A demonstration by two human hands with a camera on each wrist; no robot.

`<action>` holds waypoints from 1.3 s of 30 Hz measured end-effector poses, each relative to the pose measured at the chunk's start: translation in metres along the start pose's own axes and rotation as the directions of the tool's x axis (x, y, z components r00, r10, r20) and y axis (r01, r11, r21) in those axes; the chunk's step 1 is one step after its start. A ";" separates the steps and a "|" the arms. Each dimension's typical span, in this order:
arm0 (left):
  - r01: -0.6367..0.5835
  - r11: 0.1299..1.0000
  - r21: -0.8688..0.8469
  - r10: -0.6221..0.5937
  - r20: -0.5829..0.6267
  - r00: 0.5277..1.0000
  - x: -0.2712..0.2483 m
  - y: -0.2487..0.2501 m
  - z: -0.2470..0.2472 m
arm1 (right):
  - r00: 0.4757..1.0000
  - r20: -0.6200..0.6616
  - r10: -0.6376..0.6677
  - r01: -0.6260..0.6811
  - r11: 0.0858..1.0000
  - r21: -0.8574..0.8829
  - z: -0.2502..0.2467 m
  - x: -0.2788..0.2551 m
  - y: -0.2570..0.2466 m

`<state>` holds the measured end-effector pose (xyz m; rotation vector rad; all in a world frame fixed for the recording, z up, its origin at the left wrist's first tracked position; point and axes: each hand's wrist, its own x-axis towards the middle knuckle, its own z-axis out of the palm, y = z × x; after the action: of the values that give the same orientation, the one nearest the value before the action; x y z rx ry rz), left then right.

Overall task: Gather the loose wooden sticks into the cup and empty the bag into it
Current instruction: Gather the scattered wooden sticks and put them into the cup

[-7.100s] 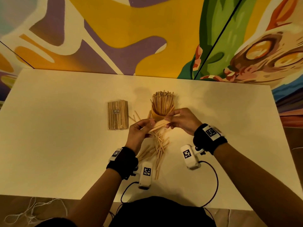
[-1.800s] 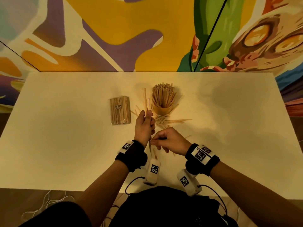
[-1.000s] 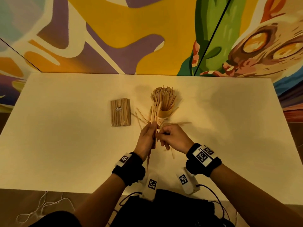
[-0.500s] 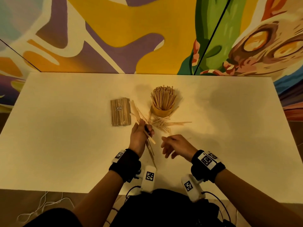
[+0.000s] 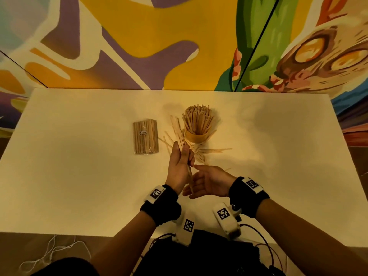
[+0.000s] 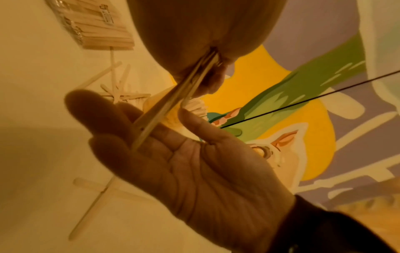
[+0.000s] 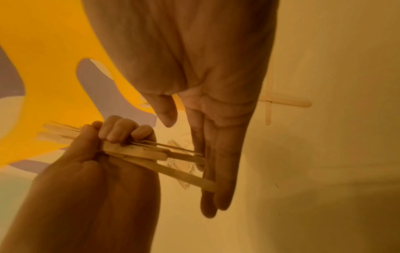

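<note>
My left hand (image 5: 180, 163) grips a bunch of wooden sticks (image 5: 177, 130) upright above the table, their top ends just left of the cup. My right hand (image 5: 205, 181) is flat, palm turned to the sticks, and their lower ends (image 6: 147, 130) press against its fingers (image 7: 218, 171). The yellow cup (image 5: 196, 137), packed with upright sticks, stands at the table's middle. Loose sticks (image 5: 211, 150) lie scattered in front of it. The clear bag of sticks (image 5: 145, 136) lies flat to the cup's left.
The white table (image 5: 79, 186) runs to a painted wall at the back. Two crossed sticks (image 7: 281, 102) lie on the table beside my right hand. White cords hang below the near edge.
My left hand has swung the bunch from tilted to upright. My right hand has turned palm-up and moved in under the sticks' lower ends.
</note>
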<state>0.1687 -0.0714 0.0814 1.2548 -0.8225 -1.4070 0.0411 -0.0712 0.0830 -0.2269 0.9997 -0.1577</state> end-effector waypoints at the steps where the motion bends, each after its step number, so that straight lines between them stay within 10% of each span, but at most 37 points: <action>1: -0.009 1.000 -0.001 0.009 0.000 1.000 0.000 0.000 0.000 | 1.000 0.005 -0.011 0.011 1.000 0.022 0.001 0.001 -0.001; 8: 0.049 0.999 0.020 -0.049 0.045 0.998 -0.001 0.002 0.000 | 0.996 0.036 -0.086 0.085 0.996 0.022 0.011 -0.004 0.001; 12: 0.085 0.983 0.161 -0.116 0.194 0.974 -0.007 0.003 -0.009 | 0.985 -0.120 -0.127 0.071 0.920 -0.385 0.000 -0.005 -0.004; 20: 0.032 0.718 0.696 -0.444 0.422 0.791 -0.017 -0.003 -0.042 | 0.662 -0.298 -0.688 0.524 0.709 -0.472 -0.030 -0.016 -0.024; 26: -0.210 0.544 0.812 -0.390 0.467 0.794 -0.005 -0.001 -0.042 | 0.722 -0.100 -0.684 0.418 0.547 -0.725 -0.013 0.000 0.001; 31: -0.282 0.468 0.838 -0.319 0.457 0.830 -0.002 0.000 -0.040 | 0.666 -0.253 -0.702 0.444 0.646 -0.621 -0.012 0.000 -0.010; 39: -0.327 0.442 0.835 -0.216 0.453 0.865 0.005 -0.005 -0.041 | 0.719 -0.102 -0.687 0.460 0.582 -0.671 0.006 0.006 0.001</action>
<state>0.2074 -0.0696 0.0664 1.5975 -2.2115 -1.2317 0.0496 -0.0712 0.0810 -1.1857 1.2910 -0.5062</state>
